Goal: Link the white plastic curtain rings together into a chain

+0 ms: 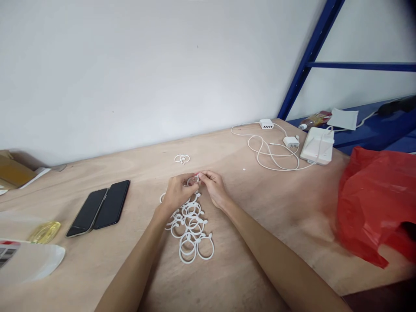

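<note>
My left hand (180, 189) is closed around a thin white ring (189, 181) with a small tab on it. The fingertips of my right hand (212, 185) pinch the same ring at its upper right, close against the left fingers. Part of this ring is hidden by the fingers. Below and partly under my left hand lies a pile of similar white rings (205, 248), several of them overlapping, each with small rounded tabs. Farther back, a small group of white rings (182, 159) rests on the wooden table (260, 225).
Two dark phones (112, 203) lie side by side at left, near a clear plastic bag (42, 262) and a yellow coil (44, 232). At right are a white cable (276, 168), a multi-port charger (266, 124), a white power unit (316, 145) and a red plastic bag (370, 203).
</note>
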The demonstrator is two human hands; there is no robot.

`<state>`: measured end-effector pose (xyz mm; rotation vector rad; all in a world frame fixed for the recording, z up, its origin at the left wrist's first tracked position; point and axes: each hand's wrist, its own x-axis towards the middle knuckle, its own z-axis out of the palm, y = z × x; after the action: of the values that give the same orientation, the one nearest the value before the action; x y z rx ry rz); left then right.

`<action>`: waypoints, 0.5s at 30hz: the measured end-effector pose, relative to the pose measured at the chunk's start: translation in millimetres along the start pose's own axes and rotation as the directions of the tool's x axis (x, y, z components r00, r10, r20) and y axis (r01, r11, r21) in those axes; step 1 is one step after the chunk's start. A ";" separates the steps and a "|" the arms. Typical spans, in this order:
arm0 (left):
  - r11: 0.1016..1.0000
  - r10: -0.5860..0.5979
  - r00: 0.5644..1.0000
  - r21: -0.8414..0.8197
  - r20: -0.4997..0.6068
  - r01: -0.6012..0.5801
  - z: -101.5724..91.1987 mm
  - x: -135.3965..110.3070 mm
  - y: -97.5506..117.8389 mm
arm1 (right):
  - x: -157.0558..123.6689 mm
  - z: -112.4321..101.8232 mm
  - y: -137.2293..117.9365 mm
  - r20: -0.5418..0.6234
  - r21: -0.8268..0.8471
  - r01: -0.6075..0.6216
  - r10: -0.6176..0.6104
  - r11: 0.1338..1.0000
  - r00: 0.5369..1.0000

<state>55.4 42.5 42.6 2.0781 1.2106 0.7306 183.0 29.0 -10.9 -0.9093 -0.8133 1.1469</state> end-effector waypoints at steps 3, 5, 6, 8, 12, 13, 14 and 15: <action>0.999 -0.031 0.998 -0.013 0.048 0.032 -9.0 -1.2 1.2 | -0.9 0.2 -1.2 0.009 -0.023 -0.024 0.025 0.999 1.000; 1.000 -0.007 0.994 0.028 0.106 0.004 -18.5 -2.9 1.6 | -2.3 0.4 -2.1 0.080 -0.099 -0.044 0.052 0.994 0.995; 0.999 0.015 0.988 0.049 0.155 -0.022 -23.7 -3.7 1.3 | -3.2 0.6 -2.6 0.137 -0.156 -0.034 0.056 0.987 0.989; 0.997 0.047 0.966 0.043 0.253 -0.059 -33.1 -3.8 -1.1 | -4.9 0.8 -3.7 0.240 -0.253 0.034 0.029 0.967 0.970; 0.998 -0.054 0.997 0.017 0.052 0.054 -39.5 10.3 -14.3 | -6.3 1.0 -5.9 0.251 -0.271 0.105 -0.035 0.957 0.967; 0.991 -0.119 0.989 0.048 -0.086 0.123 -37.5 17.3 -18.9 | -6.3 1.1 -6.1 0.235 -0.265 0.089 -0.025 0.960 0.972; 0.978 -0.170 0.967 0.086 -0.192 0.189 -34.2 25.2 -23.6 | -6.2 1.2 -6.0 0.220 -0.260 0.070 -0.012 0.963 0.975; 0.963 -0.193 0.944 0.131 -0.268 0.234 -30.0 33.5 -28.3 | -6.0 1.4 -5.9 0.207 -0.255 0.055 -0.001 0.965 0.978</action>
<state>32.7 90.4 46.4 1.9792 1.6591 0.8368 182.7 22.4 -5.4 -1.0015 -1.1629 1.1383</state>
